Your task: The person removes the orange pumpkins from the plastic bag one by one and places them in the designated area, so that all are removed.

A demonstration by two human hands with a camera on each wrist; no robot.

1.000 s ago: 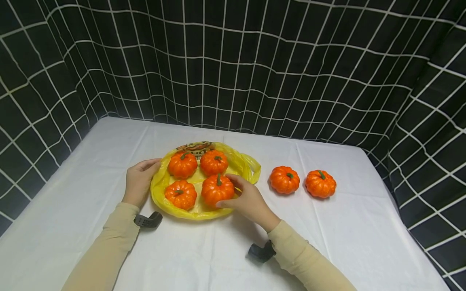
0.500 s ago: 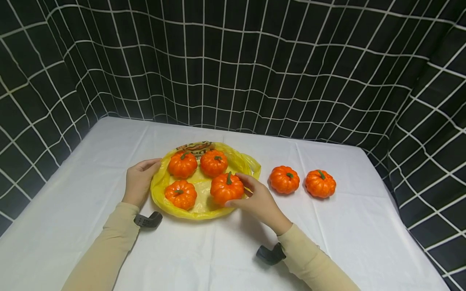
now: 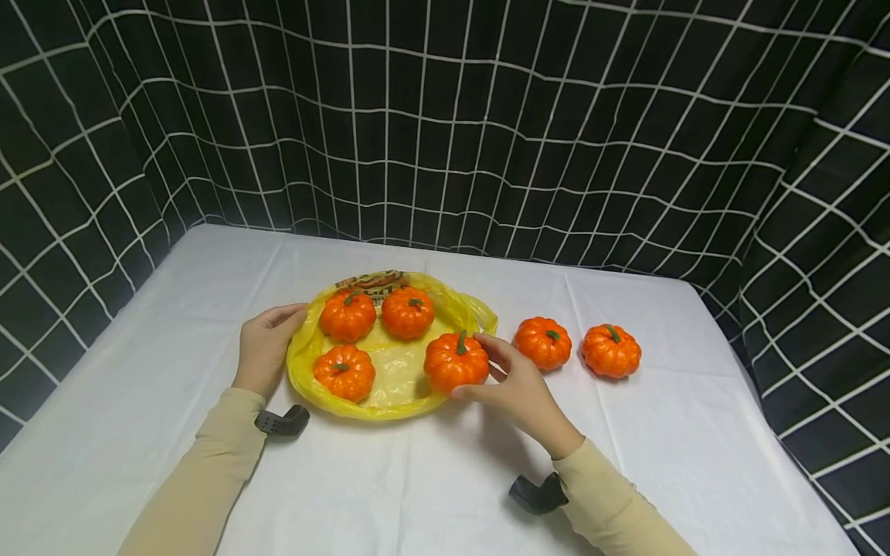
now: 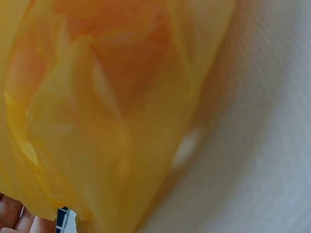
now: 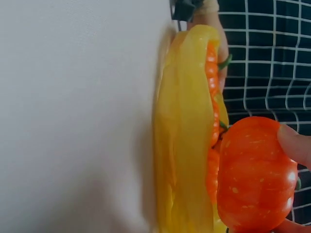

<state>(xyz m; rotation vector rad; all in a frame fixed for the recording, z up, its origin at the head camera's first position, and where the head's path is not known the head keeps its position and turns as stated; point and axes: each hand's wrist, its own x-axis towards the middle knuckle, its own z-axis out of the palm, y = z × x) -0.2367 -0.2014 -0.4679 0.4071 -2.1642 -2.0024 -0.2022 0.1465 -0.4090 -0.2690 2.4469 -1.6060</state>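
Your right hand [image 3: 520, 392] pinches a squat, ribbed, plastic-looking orange pumpkin [image 3: 455, 365] over the right rim of a yellow plastic bag [image 3: 378, 412]; your left hand [image 3: 267, 351] touches the opposite rim, its grip unclear. Likely light, stiff and slippery, the pumpkin wants gripping across its sides.

Org. pumpkin [image 3: 455, 364], lifted, yel. bag [image 3: 398, 375], open
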